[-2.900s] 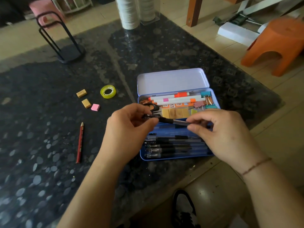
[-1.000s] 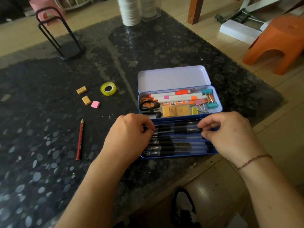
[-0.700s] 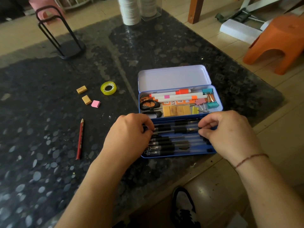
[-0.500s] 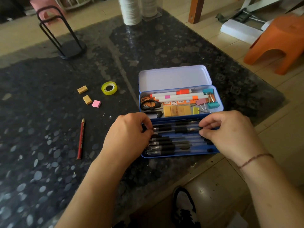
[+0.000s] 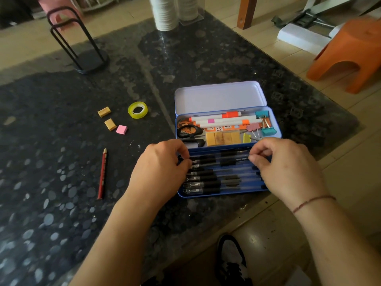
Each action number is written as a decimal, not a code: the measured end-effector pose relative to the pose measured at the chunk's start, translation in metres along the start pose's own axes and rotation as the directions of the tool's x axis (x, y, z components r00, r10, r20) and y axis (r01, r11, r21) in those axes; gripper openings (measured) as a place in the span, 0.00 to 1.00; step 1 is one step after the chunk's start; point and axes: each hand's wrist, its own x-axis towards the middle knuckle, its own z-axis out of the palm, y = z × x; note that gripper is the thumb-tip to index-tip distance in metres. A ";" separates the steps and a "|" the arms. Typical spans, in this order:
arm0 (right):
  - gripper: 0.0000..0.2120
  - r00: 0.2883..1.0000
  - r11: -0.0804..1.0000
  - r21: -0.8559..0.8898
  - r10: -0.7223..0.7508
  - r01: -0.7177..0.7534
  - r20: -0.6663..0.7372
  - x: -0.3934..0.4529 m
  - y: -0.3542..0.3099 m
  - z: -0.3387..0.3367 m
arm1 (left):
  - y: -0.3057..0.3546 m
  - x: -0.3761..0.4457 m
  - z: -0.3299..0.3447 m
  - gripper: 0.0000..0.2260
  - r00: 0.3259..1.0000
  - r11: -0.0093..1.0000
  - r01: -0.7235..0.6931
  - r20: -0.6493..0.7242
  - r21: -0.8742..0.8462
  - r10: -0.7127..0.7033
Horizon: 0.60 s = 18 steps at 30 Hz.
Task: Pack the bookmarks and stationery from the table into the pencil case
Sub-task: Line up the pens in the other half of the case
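Note:
The blue tin pencil case [image 5: 218,98] lies open near the table's front edge. Its rear tray holds white markers, scissors, yellow bookmarks and binder clips; its front tray holds several black pens. My left hand [image 5: 160,172] pinches the left end of a black pen [image 5: 224,161] and my right hand [image 5: 288,168] pinches its right end, the pen lying low in the front tray. On the table to the left lie a red pencil [image 5: 102,173], a roll of yellow tape [image 5: 137,110], two tan erasers [image 5: 104,111] [image 5: 110,124] and a pink eraser [image 5: 121,129].
A black wire stand [image 5: 82,48] is at the back left of the dark stone table [image 5: 51,203]. White stacked cups [image 5: 165,13] stand at the far edge. An orange stool [image 5: 350,52] is on the floor to the right. My shoe [image 5: 231,256] shows below the table edge.
Both hands have brought the black pen down from above the case into the front tray among the other pens. In the last second they have barely moved.

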 end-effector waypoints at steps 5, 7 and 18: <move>0.06 1.000 1.000 -0.019 -0.019 0.019 -0.023 0.001 -0.004 0.001 | -0.004 0.001 -0.005 0.10 0.999 0.999 -0.029 0.034 -0.014 0.030; 0.04 0.999 1.000 0.007 -0.012 0.012 -0.046 0.001 0.001 -0.005 | -0.006 0.001 -0.008 0.09 0.994 0.999 -0.040 0.103 -0.007 0.040; 0.06 0.999 0.999 0.011 0.035 -0.035 0.013 -0.002 -0.003 -0.006 | -0.008 0.001 -0.009 0.08 0.987 0.996 -0.073 0.149 0.046 0.065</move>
